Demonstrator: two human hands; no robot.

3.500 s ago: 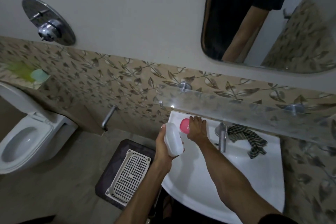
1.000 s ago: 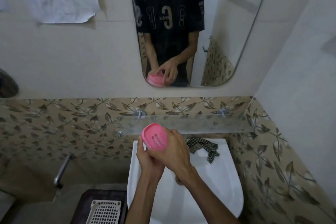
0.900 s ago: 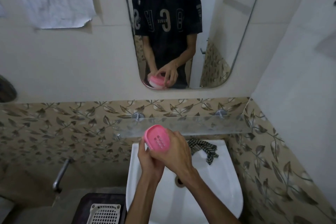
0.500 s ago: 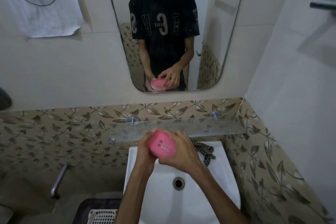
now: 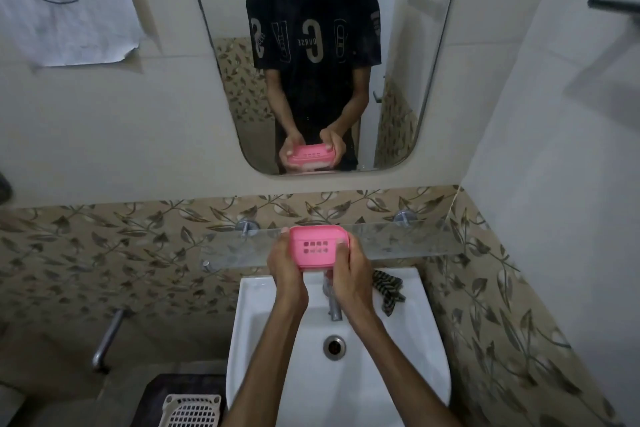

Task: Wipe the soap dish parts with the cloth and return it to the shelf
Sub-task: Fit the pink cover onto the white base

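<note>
We hold the pink soap dish in both hands, at the front edge of the glass shelf and above the back of the white basin. Left hand has its grip closed round the dish's left end; right hand grips the right end, thumb lying on the slotted top. The mirror shows the same two-handed hold.

The checked cloth lies on the basin rim, right of the tap, away from both hands. We judge the step in hand to be setting the dish back on the shelf.

- Keep the dish level so its parts stay seated together.
- Carry it well onto the glass, not perched at the lip.
- Set it down softly; glass is hard and likely slick.
- Let go one hand at a time, once it rests flat.
</note>
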